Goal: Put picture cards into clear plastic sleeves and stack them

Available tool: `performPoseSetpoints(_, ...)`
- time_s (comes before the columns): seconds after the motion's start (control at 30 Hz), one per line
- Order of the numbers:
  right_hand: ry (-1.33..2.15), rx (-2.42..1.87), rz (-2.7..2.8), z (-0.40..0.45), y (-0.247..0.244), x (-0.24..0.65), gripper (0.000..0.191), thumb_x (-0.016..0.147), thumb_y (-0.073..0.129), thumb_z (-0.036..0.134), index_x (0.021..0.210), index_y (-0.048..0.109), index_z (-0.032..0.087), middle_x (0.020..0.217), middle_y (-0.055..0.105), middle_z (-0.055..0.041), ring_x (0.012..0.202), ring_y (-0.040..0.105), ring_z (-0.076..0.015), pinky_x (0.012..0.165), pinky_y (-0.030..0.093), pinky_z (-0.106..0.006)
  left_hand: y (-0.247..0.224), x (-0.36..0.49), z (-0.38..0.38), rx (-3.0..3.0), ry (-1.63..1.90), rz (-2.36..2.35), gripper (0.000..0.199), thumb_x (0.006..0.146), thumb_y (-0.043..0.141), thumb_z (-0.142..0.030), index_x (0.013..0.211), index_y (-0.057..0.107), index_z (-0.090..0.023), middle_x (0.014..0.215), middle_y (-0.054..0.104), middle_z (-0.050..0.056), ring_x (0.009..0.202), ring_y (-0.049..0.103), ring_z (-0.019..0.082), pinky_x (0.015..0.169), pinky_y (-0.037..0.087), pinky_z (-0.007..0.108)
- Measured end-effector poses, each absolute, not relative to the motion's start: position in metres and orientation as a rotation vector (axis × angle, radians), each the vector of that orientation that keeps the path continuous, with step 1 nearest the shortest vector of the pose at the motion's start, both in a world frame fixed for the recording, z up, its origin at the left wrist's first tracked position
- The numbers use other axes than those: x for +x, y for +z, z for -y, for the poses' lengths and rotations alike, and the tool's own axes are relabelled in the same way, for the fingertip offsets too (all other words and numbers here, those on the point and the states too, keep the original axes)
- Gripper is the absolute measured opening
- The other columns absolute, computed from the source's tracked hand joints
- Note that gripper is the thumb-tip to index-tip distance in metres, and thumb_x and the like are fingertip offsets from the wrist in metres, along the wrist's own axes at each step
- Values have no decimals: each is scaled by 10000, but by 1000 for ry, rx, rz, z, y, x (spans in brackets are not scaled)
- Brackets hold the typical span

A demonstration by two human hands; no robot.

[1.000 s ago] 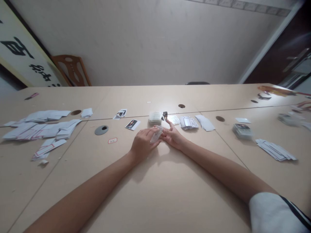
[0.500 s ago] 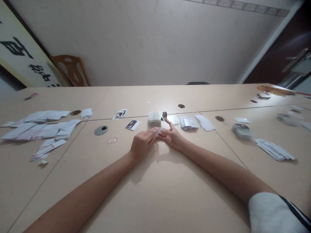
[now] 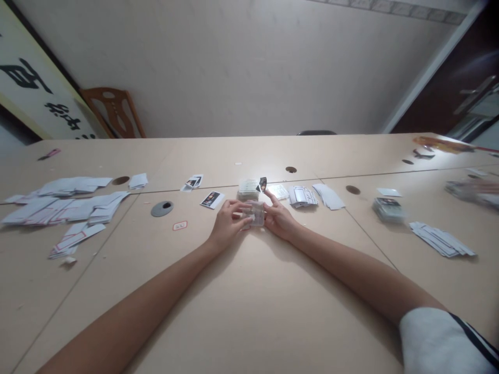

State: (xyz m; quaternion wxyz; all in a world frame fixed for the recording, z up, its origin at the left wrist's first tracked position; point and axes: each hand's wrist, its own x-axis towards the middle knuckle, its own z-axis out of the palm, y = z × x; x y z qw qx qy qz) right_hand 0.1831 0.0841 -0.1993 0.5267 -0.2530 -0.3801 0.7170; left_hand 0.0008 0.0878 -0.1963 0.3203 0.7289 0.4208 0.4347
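Note:
Between my two hands is a small transparent plastic case, its broad face turned toward me. My left hand grips its left side, fingers behind and over the edge, thumb across the front. My right hand holds the right side. A small dark picture card shows just beyond my right fingertips; whether they grip it, I cannot tell. Right behind the case stands a stack of transparent cases. Another flat transparent case lies just past my right hand, next to a stack of printed papers.
White paper slips are piled at the left. Picture cards and a red-bordered label lie left of my hands. To the right are white cards, a stack of cases and paper strips. A pink cutter lies far left.
The plastic case has tilted up, so its broad face now shows instead of its edge. My left fingers have spread along its side. The dark card has shifted slightly.

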Motion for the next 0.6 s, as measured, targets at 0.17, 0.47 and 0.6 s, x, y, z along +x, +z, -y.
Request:
performPoseSetpoints(0.17, 1655, -592, 949, -82, -199, 181, 676, 798, 704, 351, 1343, 305, 328, 1189, 650, -70, 1075, 653, -229, 890, 538, -461, -194, 2, -87, 1613, 1110, -1104, 621, 654, 793, -317, 1193, 509, -196, 1099, 570, 79, 770, 670, 149, 587, 597, 276)
performPoseSetpoints(0.47, 1399, -739, 983, -83, -207, 177, 628, 787, 692, 411, 1278, 311, 314, 1006, 685, -37, 852, 678, -199, 742, 564, -378, -192, 8, -77, 1461, 1010, -1051, 449, 667, 777, -386, 931, 486, -169, 798, 672, 28, 596, 655, 140, 522, 543, 232)
performPoseSetpoints(0.6, 1023, -861, 1036, -83, -208, 179, 436, 784, 691, 402, 1117, 442, 269, 1034, 630, -30, 902, 636, -170, 719, 544, -293, -190, 10, -76, 1419, 1041, -1050, 477, 687, 765, -401, 987, 467, -181, 827, 693, 42, 650, 675, 164, 524, 543, 228)
